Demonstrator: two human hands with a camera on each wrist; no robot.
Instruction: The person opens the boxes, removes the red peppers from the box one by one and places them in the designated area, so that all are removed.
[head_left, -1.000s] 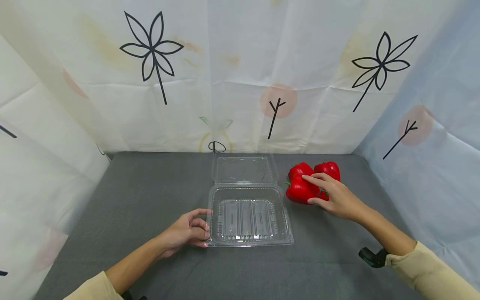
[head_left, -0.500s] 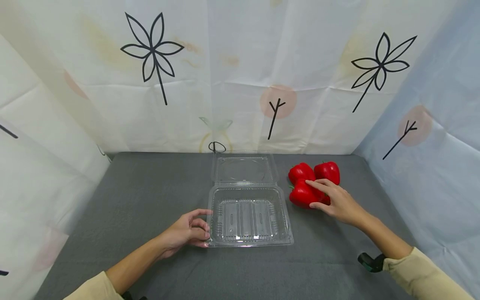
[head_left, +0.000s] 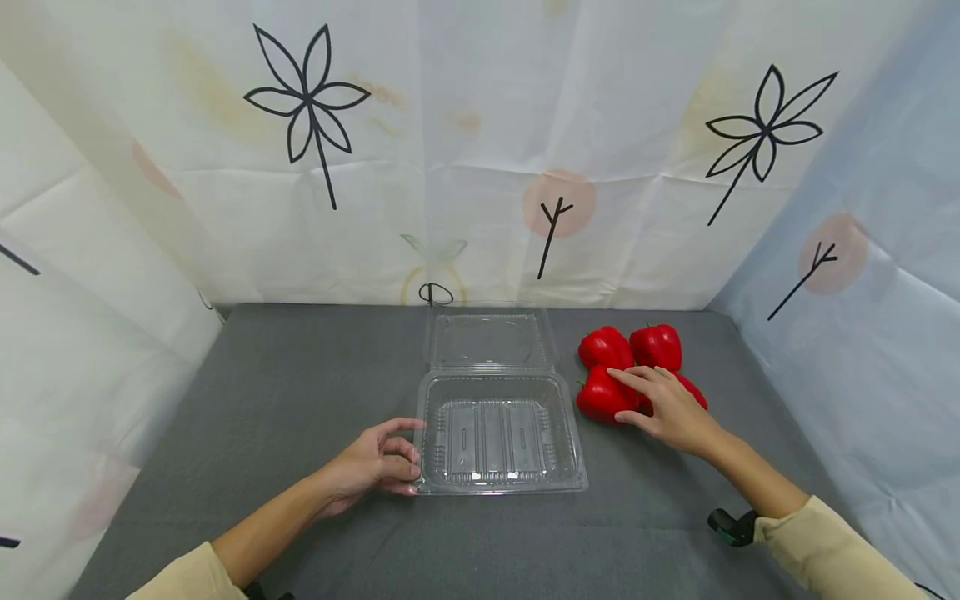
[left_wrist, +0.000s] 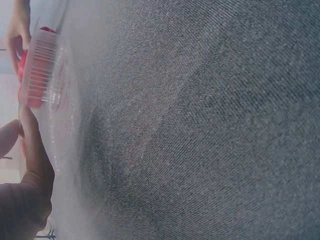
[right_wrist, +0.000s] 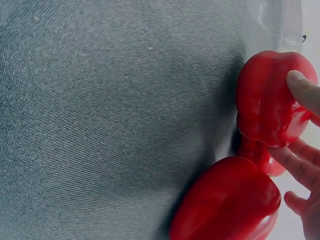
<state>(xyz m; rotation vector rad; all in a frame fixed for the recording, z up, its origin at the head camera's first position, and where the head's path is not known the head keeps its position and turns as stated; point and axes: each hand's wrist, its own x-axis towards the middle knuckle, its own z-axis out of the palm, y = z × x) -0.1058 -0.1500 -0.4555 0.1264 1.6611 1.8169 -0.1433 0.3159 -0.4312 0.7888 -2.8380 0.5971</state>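
Note:
A clear plastic clamshell container (head_left: 501, 490) lies open on the grey cloth, its lid (head_left: 491, 340) folded back toward the wall. My left hand (head_left: 371, 462) pinches the tray's left rim between thumb and fingers; the left wrist view shows them on either side of the edge. To the right of the tray, my right hand (head_left: 675, 412) grips a red bell pepper (right_wrist: 272, 100), thumb on one side and fingers on the other. Two more red bell peppers, one at left (head_left: 605, 346) and one at right (head_left: 657, 346), sit behind it. Another red bell pepper (head_left: 692, 390) is partly hidden by this hand.
Grey cloth (head_left: 300, 358) covers the table. A white printed fabric backdrop (head_left: 480, 150) rises along the back edge, with side curtains at left (head_left: 67, 333) and right (head_left: 847, 350). A dark wrist device (head_left: 733, 528) sits on the right forearm.
My right hand and the front pepper have shifted slightly toward me. The pepper behind that hand now shows on its right side. The left hand and container stay put.

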